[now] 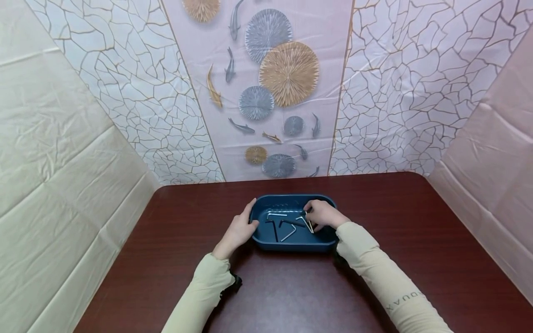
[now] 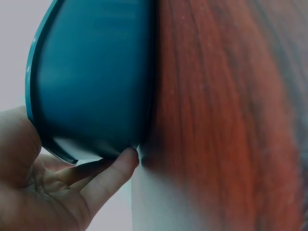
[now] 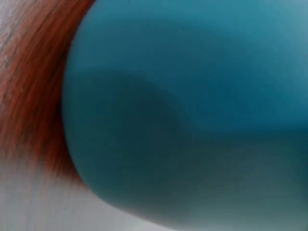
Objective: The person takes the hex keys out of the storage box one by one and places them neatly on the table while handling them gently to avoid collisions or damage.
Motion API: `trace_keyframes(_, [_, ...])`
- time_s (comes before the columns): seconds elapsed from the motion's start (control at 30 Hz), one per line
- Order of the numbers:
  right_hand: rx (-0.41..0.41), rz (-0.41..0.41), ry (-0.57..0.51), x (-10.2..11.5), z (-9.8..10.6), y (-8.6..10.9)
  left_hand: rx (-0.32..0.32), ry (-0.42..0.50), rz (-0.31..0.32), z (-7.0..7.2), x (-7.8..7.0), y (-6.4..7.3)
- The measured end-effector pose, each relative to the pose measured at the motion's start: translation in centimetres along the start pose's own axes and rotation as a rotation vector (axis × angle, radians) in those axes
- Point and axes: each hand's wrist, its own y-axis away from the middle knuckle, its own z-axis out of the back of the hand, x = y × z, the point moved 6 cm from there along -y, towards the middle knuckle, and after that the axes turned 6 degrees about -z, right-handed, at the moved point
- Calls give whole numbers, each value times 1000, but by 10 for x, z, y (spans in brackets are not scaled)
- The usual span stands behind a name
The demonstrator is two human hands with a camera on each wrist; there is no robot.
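A dark blue oblong tray (image 1: 291, 247) holds several L-shaped hex keys, some black, some silver. My left hand (image 1: 239, 230) grips the tray's left end, thumb at the rim and fingers along the outer wall; the left wrist view shows the fingertips (image 2: 127, 159) low against that wall. Inside the tray's right end, my right hand (image 1: 324, 213) has its fingers curled at a brass-coloured hex key (image 1: 309, 224), partly hidden by them. Beside it lie a silver hex key (image 1: 288, 234) and a black hex key (image 1: 275, 231). The right wrist view is filled by the blurred tray wall (image 3: 130, 120).
The tray stands on a dark red-brown wooden table (image 1: 283, 291). Behind the far edge hangs a patterned cloth (image 1: 275, 134), with pale cloth walls (image 1: 54, 185) at both sides. A black strap piece (image 1: 235, 283) shows under the left sleeve.
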Motion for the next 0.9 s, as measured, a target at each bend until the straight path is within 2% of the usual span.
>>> trace_keyframes(0.2, [1, 4, -48, -1, -1, 0, -5, 22, -6, 0, -1, 1])
trace_keyframes(0.47, [-40, 31, -62, 1, 3, 1, -8, 20, 0, -1, 0, 0])
trace_keyframes(0.63, [-92, 78, -81, 4, 13, 7, -10, 23, -3, -2, -2, 1])
trace_keyframes(0.9, [-141, 93, -136, 2, 35, 22, -8, 28, 6, -2, -3, 1])
